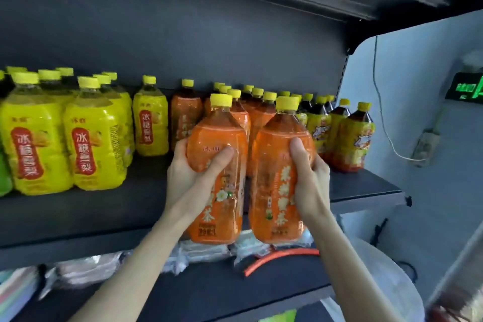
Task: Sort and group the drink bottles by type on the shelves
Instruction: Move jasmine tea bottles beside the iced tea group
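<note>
My left hand [194,166] grips one orange-labelled tea bottle [218,206] with a yellow cap. My right hand [308,178] grips a second orange-labelled bottle [274,191] beside it. I hold both upright at the front edge of the dark shelf [104,219]. Behind them stand several more orange bottles [186,115]. Yellow-labelled pear drink bottles [98,144] fill the shelf's left part. Dark tea bottles with yellow and red labels [354,138] stand at the right end.
A lower shelf [222,293] carries clear plastic packets and an orange hose piece [277,257]. To the right is a pale wall with a white cable [379,102], a socket box and a green lit sign [466,90]. Another shelf runs overhead.
</note>
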`<state>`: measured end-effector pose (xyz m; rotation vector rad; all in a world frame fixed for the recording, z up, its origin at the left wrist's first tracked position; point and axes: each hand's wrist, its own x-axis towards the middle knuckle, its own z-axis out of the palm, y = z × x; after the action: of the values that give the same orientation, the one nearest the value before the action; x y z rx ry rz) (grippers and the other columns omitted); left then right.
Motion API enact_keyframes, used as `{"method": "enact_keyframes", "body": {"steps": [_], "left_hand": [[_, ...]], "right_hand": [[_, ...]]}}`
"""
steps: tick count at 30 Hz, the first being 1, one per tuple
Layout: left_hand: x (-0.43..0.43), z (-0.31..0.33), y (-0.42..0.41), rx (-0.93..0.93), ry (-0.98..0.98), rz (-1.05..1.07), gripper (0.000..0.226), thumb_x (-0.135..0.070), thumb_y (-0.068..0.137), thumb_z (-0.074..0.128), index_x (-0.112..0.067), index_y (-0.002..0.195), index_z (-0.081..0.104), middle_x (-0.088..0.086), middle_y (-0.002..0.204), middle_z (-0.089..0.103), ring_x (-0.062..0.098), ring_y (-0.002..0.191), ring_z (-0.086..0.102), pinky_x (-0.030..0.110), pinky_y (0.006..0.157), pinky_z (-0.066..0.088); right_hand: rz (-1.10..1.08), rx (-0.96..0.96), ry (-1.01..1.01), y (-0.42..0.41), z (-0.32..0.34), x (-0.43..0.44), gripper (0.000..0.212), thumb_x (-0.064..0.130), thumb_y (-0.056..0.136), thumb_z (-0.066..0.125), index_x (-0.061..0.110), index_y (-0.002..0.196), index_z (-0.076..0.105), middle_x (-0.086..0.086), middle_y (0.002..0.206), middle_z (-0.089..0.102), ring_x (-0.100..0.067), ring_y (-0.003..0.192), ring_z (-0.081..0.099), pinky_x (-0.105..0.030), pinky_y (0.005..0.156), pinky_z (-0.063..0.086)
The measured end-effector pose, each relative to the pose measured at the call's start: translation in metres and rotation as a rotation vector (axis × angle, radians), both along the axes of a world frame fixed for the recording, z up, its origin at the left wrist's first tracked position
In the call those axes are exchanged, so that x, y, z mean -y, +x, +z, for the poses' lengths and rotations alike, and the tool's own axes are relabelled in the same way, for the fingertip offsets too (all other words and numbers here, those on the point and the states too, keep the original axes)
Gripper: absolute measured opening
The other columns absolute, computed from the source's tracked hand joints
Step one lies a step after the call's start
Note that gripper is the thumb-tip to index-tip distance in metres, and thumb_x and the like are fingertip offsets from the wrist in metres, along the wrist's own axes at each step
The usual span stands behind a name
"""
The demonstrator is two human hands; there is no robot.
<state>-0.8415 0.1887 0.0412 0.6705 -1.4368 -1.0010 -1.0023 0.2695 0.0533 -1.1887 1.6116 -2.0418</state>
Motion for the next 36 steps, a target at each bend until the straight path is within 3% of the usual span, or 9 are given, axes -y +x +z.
{"method": "enact_keyframes", "body": {"steps": [2, 5, 11, 15, 18, 22, 27, 32, 36], "left_hand": [[0.012, 0.002, -0.002, 0.003, -0.021, 0.082, 0.077, -0.066, 0.052, 0.067, -0.026, 0.115, 0.049, -0.014, 0.098, 0.064, -0.005, 0.082, 0.064, 0.009, 0.066, 0.046], [0.033, 0.001, -0.006, 0.004, -0.023, 0.206, 0.073, -0.061, 0.059, 0.077, -0.025, 0.115, 0.046, -0.016, 0.097, 0.061, -0.004, 0.084, 0.061, 0.010, 0.067, 0.043], [0.075, -0.005, -0.010, 0.048, -0.047, 0.306, 0.063, -0.052, 0.062, 0.064, -0.032, 0.115, 0.037, -0.024, 0.097, 0.052, -0.010, 0.087, 0.053, 0.007, 0.070, 0.039], [0.105, -0.011, -0.013, 0.060, -0.057, 0.289, 0.063, -0.052, 0.072, 0.055, -0.027, 0.126, 0.036, -0.021, 0.105, 0.052, -0.009, 0.093, 0.053, 0.007, 0.074, 0.043], [0.119, -0.013, -0.016, 0.057, -0.046, 0.281, 0.068, -0.049, 0.082, 0.050, -0.018, 0.138, 0.029, -0.011, 0.113, 0.051, -0.008, 0.094, 0.053, 0.010, 0.075, 0.045], [0.129, -0.015, -0.021, 0.029, -0.015, 0.276, 0.056, -0.042, 0.088, 0.052, -0.024, 0.137, 0.032, -0.008, 0.119, 0.052, 0.000, 0.101, 0.055, 0.015, 0.081, 0.046], [0.137, -0.020, -0.027, -0.035, 0.052, 0.262, 0.059, -0.054, 0.080, 0.052, -0.034, 0.134, 0.040, -0.010, 0.117, 0.058, 0.003, 0.103, 0.057, 0.020, 0.079, 0.047], [0.156, -0.019, -0.032, -0.013, 0.096, 0.294, 0.054, -0.046, 0.089, 0.052, -0.026, 0.137, 0.038, -0.008, 0.118, 0.054, 0.011, 0.110, 0.052, 0.029, 0.090, 0.042], [0.170, -0.019, -0.036, -0.013, 0.105, 0.285, 0.055, -0.046, 0.089, 0.053, -0.026, 0.138, 0.038, -0.007, 0.117, 0.053, 0.010, 0.109, 0.051, 0.029, 0.089, 0.042]], "right_hand": [[0.061, 0.004, -0.005, -0.008, -0.001, 0.024, 0.047, 0.062, 0.074, 0.058, 0.018, 0.088, 0.067, 0.002, 0.078, 0.074, -0.013, 0.072, 0.072, -0.026, 0.066, 0.054], [0.157, 0.010, -0.017, -0.015, -0.006, 0.058, 0.057, 0.066, 0.071, 0.060, 0.019, 0.102, 0.068, 0.003, 0.087, 0.075, -0.011, 0.078, 0.072, -0.027, 0.070, 0.055], [0.221, 0.070, -0.045, -0.021, -0.020, 0.109, 0.074, 0.077, 0.062, 0.058, 0.021, 0.109, 0.066, 0.001, 0.102, 0.073, -0.016, 0.093, 0.070, -0.037, 0.084, 0.057], [0.236, 0.048, -0.080, -0.021, -0.023, 0.124, 0.052, 0.068, 0.065, 0.056, 0.028, 0.098, 0.064, 0.013, 0.089, 0.074, -0.008, 0.085, 0.071, -0.030, 0.079, 0.055], [0.265, 0.035, -0.108, -0.023, -0.023, 0.129, 0.054, 0.067, 0.067, 0.056, 0.028, 0.103, 0.064, 0.013, 0.092, 0.074, -0.008, 0.087, 0.071, -0.027, 0.078, 0.056], [0.274, 0.032, -0.145, -0.024, -0.023, 0.133, 0.054, 0.064, 0.068, 0.055, 0.027, 0.107, 0.062, 0.019, 0.089, 0.073, -0.001, 0.085, 0.069, -0.012, 0.067, 0.052], [0.271, 0.036, -0.137, -0.026, -0.026, 0.135, 0.064, 0.069, 0.065, 0.055, 0.024, 0.109, 0.063, 0.014, 0.090, 0.073, -0.002, 0.086, 0.069, -0.015, 0.069, 0.053], [0.279, 0.046, -0.130, -0.026, -0.026, 0.136, 0.069, 0.069, 0.064, 0.055, 0.022, 0.114, 0.062, 0.011, 0.094, 0.073, -0.003, 0.087, 0.070, -0.015, 0.068, 0.054], [0.275, 0.043, -0.124, -0.026, -0.025, 0.136, 0.064, 0.066, 0.068, 0.056, 0.020, 0.112, 0.062, 0.011, 0.091, 0.074, -0.005, 0.085, 0.071, -0.015, 0.067, 0.054]]}}
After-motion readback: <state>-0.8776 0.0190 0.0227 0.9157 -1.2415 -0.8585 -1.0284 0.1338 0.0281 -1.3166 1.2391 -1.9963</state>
